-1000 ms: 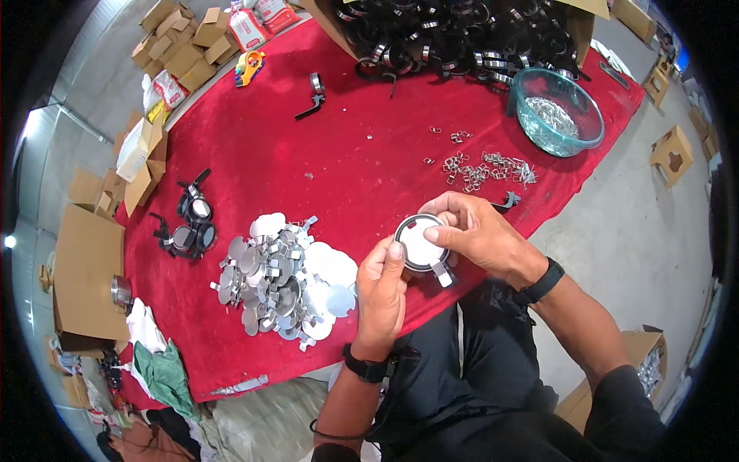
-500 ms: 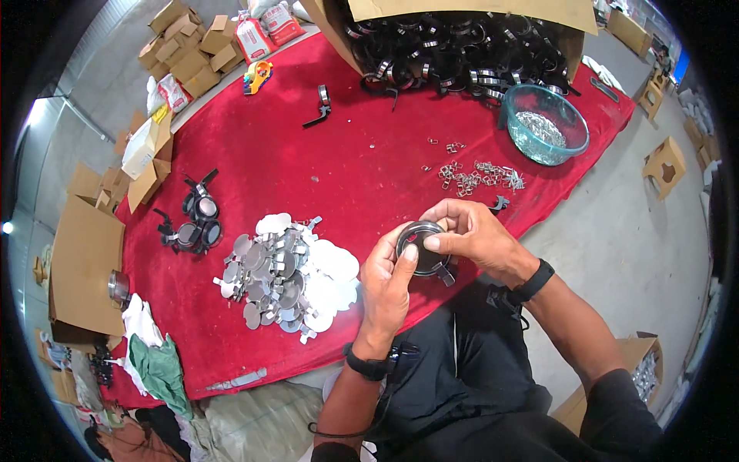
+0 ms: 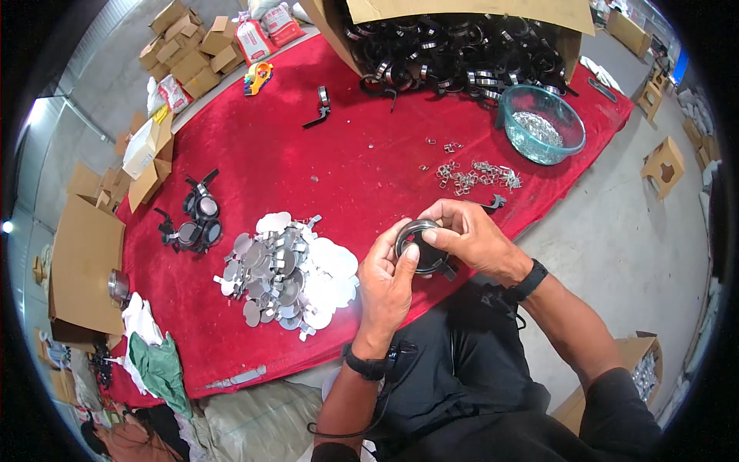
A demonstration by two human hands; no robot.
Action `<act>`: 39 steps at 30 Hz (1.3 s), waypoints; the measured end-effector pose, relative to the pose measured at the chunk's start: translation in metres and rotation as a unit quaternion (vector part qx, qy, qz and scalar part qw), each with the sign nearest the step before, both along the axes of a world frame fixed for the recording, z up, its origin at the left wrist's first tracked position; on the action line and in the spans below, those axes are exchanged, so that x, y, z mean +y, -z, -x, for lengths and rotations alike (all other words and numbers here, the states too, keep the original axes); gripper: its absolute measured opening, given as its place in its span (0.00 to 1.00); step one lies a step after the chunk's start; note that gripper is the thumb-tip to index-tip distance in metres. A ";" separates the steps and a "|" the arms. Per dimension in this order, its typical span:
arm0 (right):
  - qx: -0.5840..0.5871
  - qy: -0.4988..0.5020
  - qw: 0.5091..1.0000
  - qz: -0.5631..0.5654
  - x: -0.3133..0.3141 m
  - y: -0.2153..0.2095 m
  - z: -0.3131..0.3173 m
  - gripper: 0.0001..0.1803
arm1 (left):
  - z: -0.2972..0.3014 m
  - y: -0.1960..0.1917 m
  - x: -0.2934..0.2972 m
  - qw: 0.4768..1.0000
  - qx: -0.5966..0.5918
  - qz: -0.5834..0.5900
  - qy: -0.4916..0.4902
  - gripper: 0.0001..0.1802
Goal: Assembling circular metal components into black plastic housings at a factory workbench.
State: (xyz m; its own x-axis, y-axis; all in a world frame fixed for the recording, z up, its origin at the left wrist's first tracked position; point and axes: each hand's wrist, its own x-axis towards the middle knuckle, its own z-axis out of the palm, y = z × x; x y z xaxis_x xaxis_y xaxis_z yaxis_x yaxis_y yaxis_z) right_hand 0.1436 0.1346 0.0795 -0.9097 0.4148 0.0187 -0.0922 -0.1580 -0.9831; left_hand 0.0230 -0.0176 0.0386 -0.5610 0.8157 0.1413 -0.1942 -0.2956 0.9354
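Both hands clasp one black ring [image 3: 416, 246] at centre frame. The left hand [image 3: 389, 281] grips from below, thumb on its rim; the right hand [image 3: 469, 237] pinches its upper-right edge.

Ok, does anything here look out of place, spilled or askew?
Mostly a working mess. One black clamp lies alone on the red cloth, away from the box of clamps. Small metal clips are scattered loose beside the bowl. Both hands hold a round ring.
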 end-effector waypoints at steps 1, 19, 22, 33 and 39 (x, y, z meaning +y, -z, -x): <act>-0.012 -0.005 1.000 0.004 0.001 0.001 0.001 0.23 | 0.001 0.002 0.001 1.000 0.011 -0.002 -0.008 0.26; -0.009 0.009 0.989 0.146 0.009 0.011 0.009 0.24 | -0.007 -0.014 0.009 0.997 0.042 0.043 -0.043 0.27; 0.009 0.015 0.989 0.148 0.006 0.008 0.010 0.20 | -0.007 -0.014 0.012 0.998 0.043 0.034 -0.043 0.28; -0.005 -0.007 0.990 0.138 0.010 0.005 0.012 0.22 | -0.008 -0.008 0.017 0.996 0.064 0.007 -0.069 0.27; -0.006 0.016 0.981 0.195 0.015 0.010 0.014 0.22 | -0.001 -0.009 0.012 0.999 -0.039 -0.005 -0.023 0.25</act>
State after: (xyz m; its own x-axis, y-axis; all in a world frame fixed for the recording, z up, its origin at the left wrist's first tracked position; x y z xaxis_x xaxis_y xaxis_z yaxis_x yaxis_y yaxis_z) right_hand 0.1292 0.1496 0.0694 -0.8956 0.4158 -0.1580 -0.0911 -0.5191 -0.8498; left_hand 0.0237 -0.0059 0.0478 -0.6081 0.7872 0.1027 -0.2529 -0.3148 0.9149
